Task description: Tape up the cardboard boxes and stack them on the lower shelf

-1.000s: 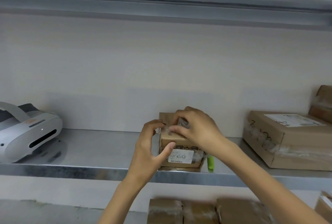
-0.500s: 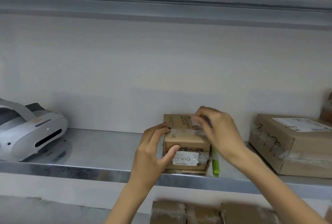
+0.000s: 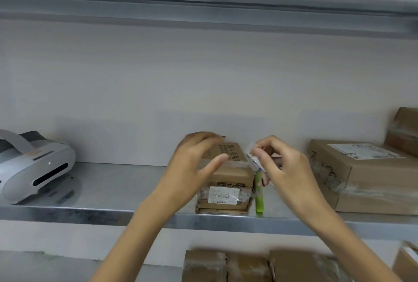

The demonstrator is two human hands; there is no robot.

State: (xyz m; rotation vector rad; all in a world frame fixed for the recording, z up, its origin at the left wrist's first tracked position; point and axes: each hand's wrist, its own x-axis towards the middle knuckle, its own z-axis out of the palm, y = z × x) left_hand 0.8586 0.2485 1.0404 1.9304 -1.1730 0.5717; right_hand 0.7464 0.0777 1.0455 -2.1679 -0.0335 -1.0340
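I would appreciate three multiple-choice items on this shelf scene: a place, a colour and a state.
1. Where does the green pen-like tool lie?
A. On the shelf, right of the small box.
B. On top of that box.
C. Behind that box.

2. What colour is the headset?
A. Red.
B. White.
C. Black.

3. What is the right hand doing?
A. Lying flat.
B. Pinching a tape strip.
C. Gripping the green tool.

Answers: A, it lies along the box's right side; B, its shell is white; B, thumb and fingertips pinch the shiny strip.
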